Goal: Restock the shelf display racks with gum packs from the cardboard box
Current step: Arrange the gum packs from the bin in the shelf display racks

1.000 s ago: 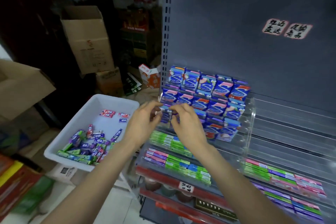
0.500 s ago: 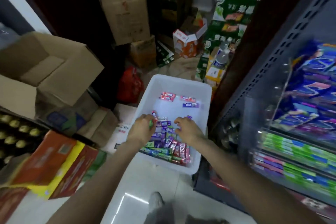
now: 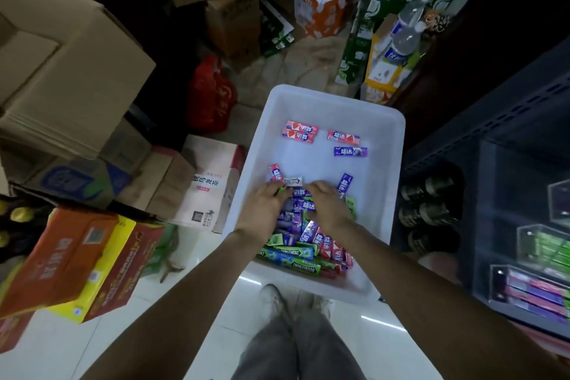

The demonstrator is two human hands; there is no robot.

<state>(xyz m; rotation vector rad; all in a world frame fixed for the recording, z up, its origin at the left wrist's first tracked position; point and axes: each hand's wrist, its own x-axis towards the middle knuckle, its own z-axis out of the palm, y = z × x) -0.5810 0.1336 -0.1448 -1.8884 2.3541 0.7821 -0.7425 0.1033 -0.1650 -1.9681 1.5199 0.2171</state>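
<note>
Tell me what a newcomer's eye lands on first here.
First, the white plastic bin on the floor at centre, with a heap of bright gum packs piled at its near end. Both hands reach into that heap, left hand and right hand side by side. A few pink and purple packs lie loose at the far end.

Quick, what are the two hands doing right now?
Left hand: on the gum packs in the white tub; grip cannot be told.
Right hand: same, cannot be told.

A red bag (image 3: 211,95) on the floor — water bottle (image 3: 405,31) beyond it.
</note>
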